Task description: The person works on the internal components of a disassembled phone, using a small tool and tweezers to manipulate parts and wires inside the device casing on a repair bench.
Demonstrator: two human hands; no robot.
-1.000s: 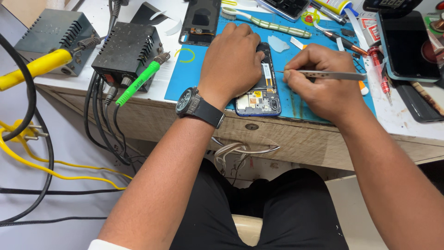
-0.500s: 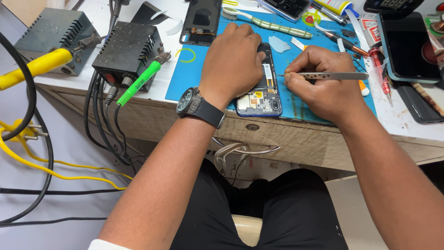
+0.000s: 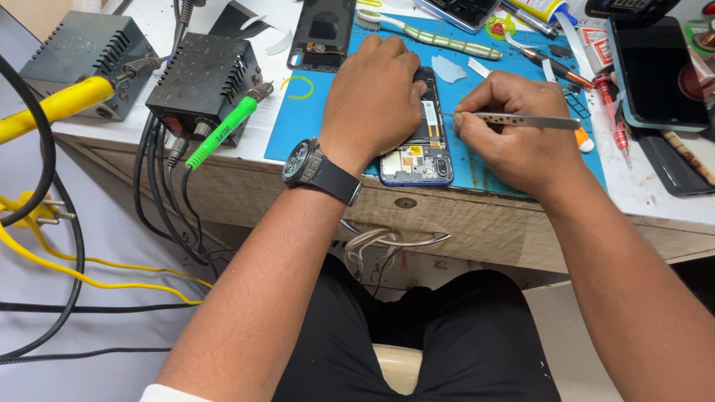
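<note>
Two bare forearms, left hand (image 3: 372, 93) and right hand (image 3: 514, 134), dark round-faced wristwatch (image 3: 304, 162) with black strap just behind the left hand, white sleeve edge (image 3: 167, 392), black trousers (image 3: 447, 335).

Electronics repair workshop, I note: soldering stations (image 3: 199, 82) at the wooden bench's (image 3: 477, 223) left edge, blue mat (image 3: 313, 119), scattered screwdrivers (image 3: 612, 119).

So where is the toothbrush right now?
In the head view, the toothbrush lies at the far edge of the blue mat, just beyond the left hand and the opened phone.
</note>
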